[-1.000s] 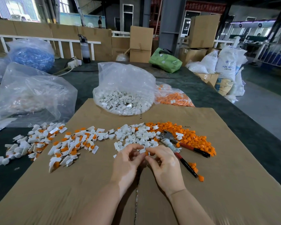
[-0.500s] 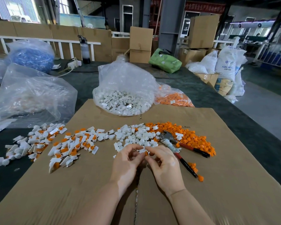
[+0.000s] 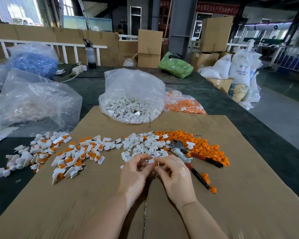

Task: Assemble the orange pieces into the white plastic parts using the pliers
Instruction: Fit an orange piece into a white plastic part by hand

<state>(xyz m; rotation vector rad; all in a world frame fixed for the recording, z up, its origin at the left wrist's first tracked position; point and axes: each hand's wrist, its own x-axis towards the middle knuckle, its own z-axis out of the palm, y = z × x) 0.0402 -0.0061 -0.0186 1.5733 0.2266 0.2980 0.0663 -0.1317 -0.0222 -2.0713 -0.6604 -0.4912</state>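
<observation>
My left hand [image 3: 136,171] and my right hand [image 3: 173,173] meet fingertip to fingertip over the cardboard sheet [image 3: 231,204]. Between them they pinch a small white plastic part [image 3: 151,160] with an orange piece [image 3: 156,164] at its underside. Just beyond lies a heap of loose white parts [image 3: 145,145], and to its right a heap of orange pieces [image 3: 202,145]. The pliers [image 3: 188,156], with red and black handles, lie on the cardboard right of my right hand, untouched. Assembled white-and-orange parts [image 3: 76,156] are spread to the left.
A clear bag of white parts [image 3: 131,102] stands at the cardboard's far edge, with a bag of orange pieces [image 3: 185,104] beside it. A large crumpled clear bag [image 3: 33,100] lies at the left. A few orange pieces [image 3: 209,181] sit near the plier handles.
Both hands stay together at the same spot, with only small finger movements on the part they hold. The pliers and the heaps have not moved.
</observation>
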